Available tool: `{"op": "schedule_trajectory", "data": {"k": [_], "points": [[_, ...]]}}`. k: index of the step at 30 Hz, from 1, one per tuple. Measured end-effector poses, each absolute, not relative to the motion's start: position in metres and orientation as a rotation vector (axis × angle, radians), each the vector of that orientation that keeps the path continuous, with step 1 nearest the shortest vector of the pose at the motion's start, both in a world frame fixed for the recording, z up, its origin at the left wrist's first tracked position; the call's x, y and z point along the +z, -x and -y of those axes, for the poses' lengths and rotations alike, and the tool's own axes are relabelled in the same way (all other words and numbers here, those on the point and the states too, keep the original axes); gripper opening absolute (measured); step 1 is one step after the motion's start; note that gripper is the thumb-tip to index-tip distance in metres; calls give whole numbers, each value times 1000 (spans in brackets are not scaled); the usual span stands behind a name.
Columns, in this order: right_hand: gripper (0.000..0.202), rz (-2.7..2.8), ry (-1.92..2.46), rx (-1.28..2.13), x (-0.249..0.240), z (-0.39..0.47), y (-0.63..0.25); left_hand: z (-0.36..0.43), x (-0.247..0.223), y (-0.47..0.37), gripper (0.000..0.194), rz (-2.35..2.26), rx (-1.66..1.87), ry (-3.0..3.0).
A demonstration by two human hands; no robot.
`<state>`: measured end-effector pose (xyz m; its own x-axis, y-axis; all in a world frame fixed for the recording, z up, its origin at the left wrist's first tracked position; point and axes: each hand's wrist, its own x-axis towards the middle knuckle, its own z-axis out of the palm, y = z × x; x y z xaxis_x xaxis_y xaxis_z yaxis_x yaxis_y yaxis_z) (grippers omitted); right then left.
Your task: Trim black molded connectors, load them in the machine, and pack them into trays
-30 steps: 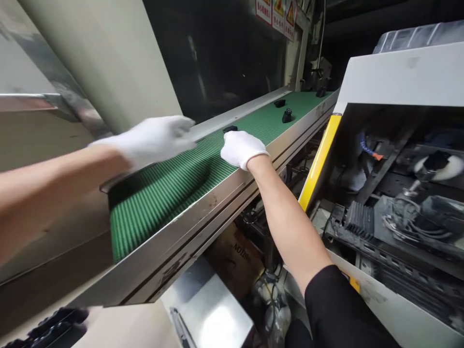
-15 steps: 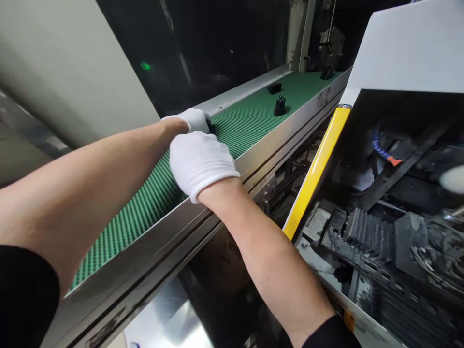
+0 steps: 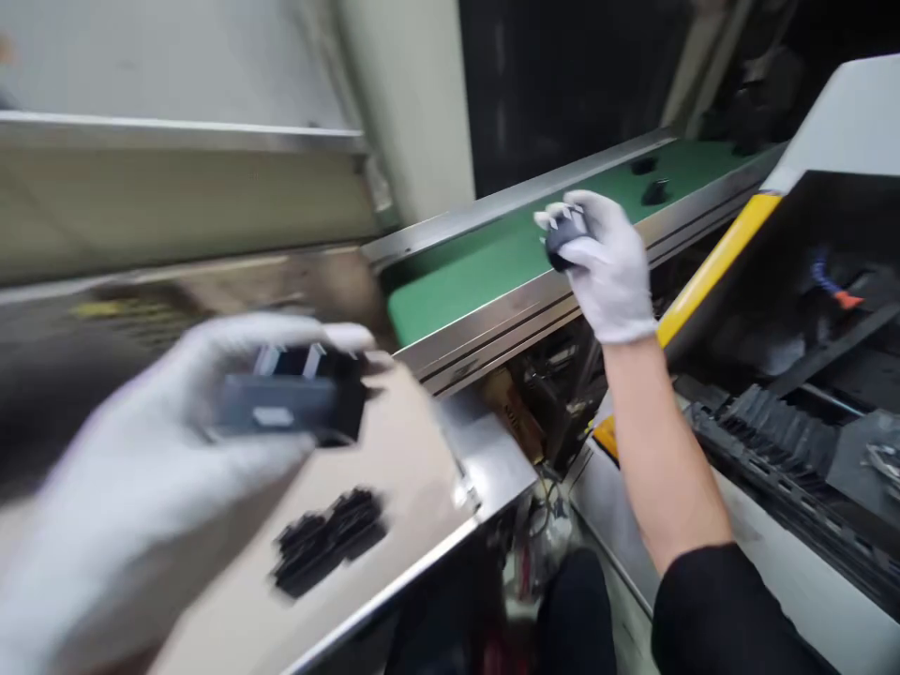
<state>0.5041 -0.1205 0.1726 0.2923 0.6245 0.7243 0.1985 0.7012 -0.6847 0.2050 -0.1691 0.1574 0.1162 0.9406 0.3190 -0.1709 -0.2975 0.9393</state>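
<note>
My left hand [image 3: 175, 450], in a white glove and blurred, is closed around a black part [image 3: 295, 394] above the table, its thumb below and fingers over the top. My right hand [image 3: 605, 258], gloved too, grips a smaller dark part [image 3: 562, 239] over the near edge of the green conveyor belt [image 3: 457, 291]. A cluster of black parts [image 3: 330, 539] lies on the pale tabletop [image 3: 239, 586], below and right of my left hand.
Farther along the belt sit dark pieces [image 3: 655, 192]. The belt's metal side rail [image 3: 492, 314] runs diagonally. At right stands a machine with a yellow bar [image 3: 717, 272] and dark inner mechanisms [image 3: 773, 450]. A metal plate [image 3: 485, 450] joins the table's end.
The view has swung left, bringing the table in. My hands, together over the belt before, are now far apart, the left over the table. Each now visibly holds a dark part.
</note>
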Motion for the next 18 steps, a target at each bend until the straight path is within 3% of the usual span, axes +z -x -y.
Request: {"op": "schedule_trajectory", "data": {"k": [5,8,13,18], "points": [[44,966,662,915,51,266,-342,267,41,-157,54,-679,1277,-857],[48,744,770,1011,1,321,-285,294,1,-149,51,-608,1194,-732],[48,792,923,1012,-19,349,-267,322,-19,-134,45,-619,1166,-729],[41,917,1001,809,-19,366,-263,339,-25,-140,47,-739,1194,-784]]}}
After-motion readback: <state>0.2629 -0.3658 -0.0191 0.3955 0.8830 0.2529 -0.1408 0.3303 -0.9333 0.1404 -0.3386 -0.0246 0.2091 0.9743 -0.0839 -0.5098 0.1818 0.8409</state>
